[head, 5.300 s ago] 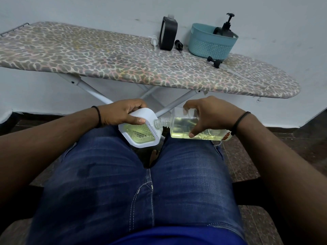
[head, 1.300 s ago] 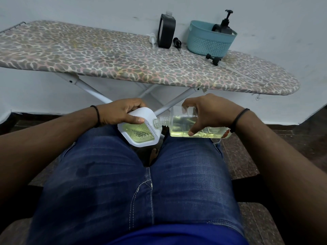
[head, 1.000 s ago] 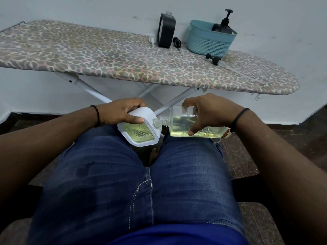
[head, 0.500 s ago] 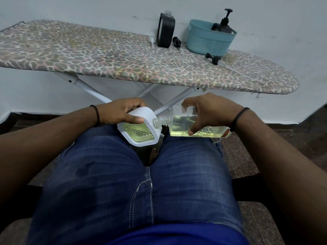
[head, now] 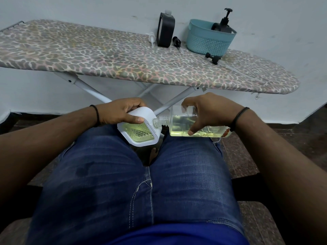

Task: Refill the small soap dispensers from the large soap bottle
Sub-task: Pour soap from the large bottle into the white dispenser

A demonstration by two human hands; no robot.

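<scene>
My left hand [head: 120,112] grips a small white soap dispenser [head: 139,133] with a clear ribbed front showing yellow-green liquid, held tilted above my knees. My right hand [head: 210,110] holds the large clear soap bottle [head: 182,123] lying nearly level, yellow liquid pooled along its lower side. The bottle's threaded neck touches the top right of the dispenser. The opening itself is hidden behind the neck.
An ironing board [head: 106,57] with a spotted cover stands ahead. On its far side are a black dispenser [head: 165,29], a white pump head [head: 151,38], a black pump head [head: 176,41], a teal basket [head: 208,39] holding a black pump bottle [head: 223,25], and another black pump [head: 213,58].
Both hands hold almost the same pose. The liquid in the large bottle has dropped slightly since the earliest frame.
</scene>
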